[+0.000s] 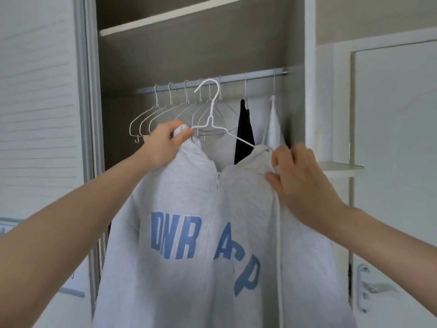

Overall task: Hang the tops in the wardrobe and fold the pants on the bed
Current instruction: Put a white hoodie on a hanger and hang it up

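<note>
Grey zip hoodie [212, 233] held up before wardrobe rail [236, 78], on white wire hanger [214, 110]. Left hand [165, 143] grips shoulder with hanger arm; right hand [300, 176] pinches opposite shoulder, apparently seating fabric. Hook not yet on rail.

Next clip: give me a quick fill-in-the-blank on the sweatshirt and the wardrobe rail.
1. The lettering on the grey sweatshirt is ____.
2. The left hand grips the sweatshirt's ____ shoulder as seen in the picture.
3. The white hanger inside the sweatshirt is not yet hooked on the ____.
4. On the rail, beside the white garment, hangs a ____ garment.

Missing: blue; left; rail; black
</note>
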Demonstrator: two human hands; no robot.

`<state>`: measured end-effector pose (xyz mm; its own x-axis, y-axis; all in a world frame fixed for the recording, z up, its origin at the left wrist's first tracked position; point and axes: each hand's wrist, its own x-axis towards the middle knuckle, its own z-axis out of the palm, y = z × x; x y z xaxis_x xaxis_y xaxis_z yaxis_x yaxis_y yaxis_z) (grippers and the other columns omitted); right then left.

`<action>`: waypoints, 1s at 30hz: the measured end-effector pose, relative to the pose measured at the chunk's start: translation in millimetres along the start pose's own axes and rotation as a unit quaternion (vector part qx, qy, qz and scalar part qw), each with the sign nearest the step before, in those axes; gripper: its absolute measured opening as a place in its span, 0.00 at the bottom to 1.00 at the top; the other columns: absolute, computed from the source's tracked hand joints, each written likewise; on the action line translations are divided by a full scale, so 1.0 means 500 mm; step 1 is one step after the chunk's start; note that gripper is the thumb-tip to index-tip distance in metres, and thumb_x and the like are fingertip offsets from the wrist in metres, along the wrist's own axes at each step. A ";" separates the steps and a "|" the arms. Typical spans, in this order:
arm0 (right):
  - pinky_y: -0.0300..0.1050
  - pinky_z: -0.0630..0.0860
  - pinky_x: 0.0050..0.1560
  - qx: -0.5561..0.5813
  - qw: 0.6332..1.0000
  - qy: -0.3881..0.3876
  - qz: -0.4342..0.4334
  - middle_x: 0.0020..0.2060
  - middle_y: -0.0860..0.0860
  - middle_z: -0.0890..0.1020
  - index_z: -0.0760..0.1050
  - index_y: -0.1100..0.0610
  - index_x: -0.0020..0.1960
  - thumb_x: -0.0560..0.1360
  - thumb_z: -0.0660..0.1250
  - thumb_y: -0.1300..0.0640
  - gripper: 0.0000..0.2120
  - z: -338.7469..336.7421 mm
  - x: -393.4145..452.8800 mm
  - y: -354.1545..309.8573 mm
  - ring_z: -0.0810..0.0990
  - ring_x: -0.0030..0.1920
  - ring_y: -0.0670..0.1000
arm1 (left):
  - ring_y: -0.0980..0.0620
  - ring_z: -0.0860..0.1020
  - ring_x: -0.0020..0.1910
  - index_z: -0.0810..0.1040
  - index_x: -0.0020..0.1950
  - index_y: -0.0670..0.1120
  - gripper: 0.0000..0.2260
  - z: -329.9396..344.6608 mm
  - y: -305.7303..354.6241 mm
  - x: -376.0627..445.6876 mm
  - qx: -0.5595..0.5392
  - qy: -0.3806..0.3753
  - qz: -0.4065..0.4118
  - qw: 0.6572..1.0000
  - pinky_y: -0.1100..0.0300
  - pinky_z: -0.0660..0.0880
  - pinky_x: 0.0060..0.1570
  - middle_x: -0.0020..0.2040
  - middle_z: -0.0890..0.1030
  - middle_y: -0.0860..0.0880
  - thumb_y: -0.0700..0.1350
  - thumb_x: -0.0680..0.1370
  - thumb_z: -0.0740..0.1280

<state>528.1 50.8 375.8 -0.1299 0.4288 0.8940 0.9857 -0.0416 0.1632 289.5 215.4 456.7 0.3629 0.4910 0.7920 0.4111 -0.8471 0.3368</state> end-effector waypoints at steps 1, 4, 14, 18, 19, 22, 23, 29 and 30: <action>0.42 0.70 0.40 0.094 0.995 -0.012 0.028 0.43 0.52 0.69 0.67 0.57 0.49 0.78 0.60 0.48 0.11 -0.012 0.000 0.008 0.69 0.39 0.51 | 0.49 0.75 0.45 0.78 0.51 0.43 0.12 0.006 0.002 0.002 -0.025 -0.002 -0.001 1.000 0.50 0.73 0.55 0.48 0.79 0.39 0.50 0.82 0.62; 0.31 0.68 0.33 0.378 0.898 -0.089 0.208 0.37 0.46 0.69 0.63 0.50 0.49 0.77 0.58 0.41 0.13 -0.036 0.013 0.029 0.69 0.34 0.44 | 0.48 0.77 0.46 0.79 0.53 0.44 0.11 0.023 -0.005 -0.005 -0.062 -0.016 -0.018 0.998 0.56 0.74 0.52 0.48 0.80 0.42 0.50 0.81 0.63; 0.43 0.79 0.50 0.531 0.730 -0.314 0.295 0.48 0.53 0.84 0.79 0.55 0.51 0.77 0.66 0.60 0.04 -0.016 0.094 0.000 0.83 0.48 0.51 | 0.53 0.75 0.46 0.79 0.52 0.41 0.10 0.111 -0.067 0.017 -0.082 -0.040 -0.023 0.996 0.64 0.69 0.51 0.47 0.81 0.46 0.46 0.82 0.62; 0.50 0.78 0.56 0.500 0.759 -0.284 0.307 0.49 0.59 0.83 0.80 0.62 0.51 0.77 0.66 0.64 0.06 -0.008 0.165 -0.030 0.82 0.50 0.56 | 0.52 0.75 0.51 0.78 0.57 0.42 0.11 0.140 -0.128 0.055 -0.114 -0.035 -0.051 0.991 0.72 0.68 0.46 0.52 0.80 0.46 0.47 0.83 0.61; 0.52 0.77 0.58 0.492 0.766 -0.268 0.317 0.49 0.60 0.82 0.79 0.64 0.51 0.76 0.65 0.66 0.06 -0.003 0.178 -0.037 0.82 0.50 0.58 | 0.51 0.75 0.54 0.78 0.59 0.43 0.11 0.150 -0.145 0.065 -0.120 -0.040 -0.058 0.990 0.70 0.67 0.50 0.55 0.79 0.47 0.46 0.83 0.60; 0.55 0.76 0.59 0.469 0.769 -0.254 0.351 0.50 0.62 0.82 0.79 0.67 0.53 0.76 0.65 0.68 0.08 0.010 0.209 -0.055 0.82 0.51 0.59 | 0.47 0.75 0.62 0.73 0.69 0.43 0.16 0.184 -0.183 0.093 -0.120 -0.067 -0.084 0.987 0.61 0.68 0.64 0.64 0.77 0.45 0.46 0.84 0.57; 0.56 0.76 0.60 0.458 0.771 -0.253 0.362 0.52 0.63 0.82 0.78 0.67 0.55 0.75 0.65 0.67 0.10 0.014 0.217 -0.057 0.82 0.53 0.60 | 0.45 0.75 0.63 0.70 0.72 0.45 0.17 0.191 -0.189 0.101 -0.117 -0.078 -0.093 0.986 0.55 0.68 0.66 0.66 0.76 0.43 0.47 0.84 0.57; 0.51 0.81 0.49 0.402 0.789 -0.198 0.420 0.49 0.61 0.82 0.75 0.66 0.51 0.75 0.66 0.68 0.05 0.035 0.274 -0.094 0.84 0.46 0.57 | 0.46 0.72 0.67 0.59 0.79 0.49 0.24 0.216 -0.180 0.118 -0.160 -0.168 -0.087 0.969 0.53 0.69 0.65 0.70 0.72 0.44 0.47 0.83 0.59; 0.48 0.82 0.44 0.405 0.786 -0.187 0.427 0.46 0.61 0.82 0.75 0.66 0.47 0.76 0.64 0.69 0.02 0.040 0.287 -0.104 0.84 0.42 0.54 | 0.49 0.72 0.66 0.60 0.78 0.50 0.24 0.218 -0.171 0.115 -0.195 -0.187 -0.078 0.960 0.54 0.70 0.63 0.70 0.72 0.46 0.47 0.82 0.60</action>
<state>460.6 132.4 487.4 0.5074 0.7990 0.3228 0.4605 0.0652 -0.8853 366.3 338.3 418.1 0.6276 0.5946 0.5026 0.1669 -0.7333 0.6591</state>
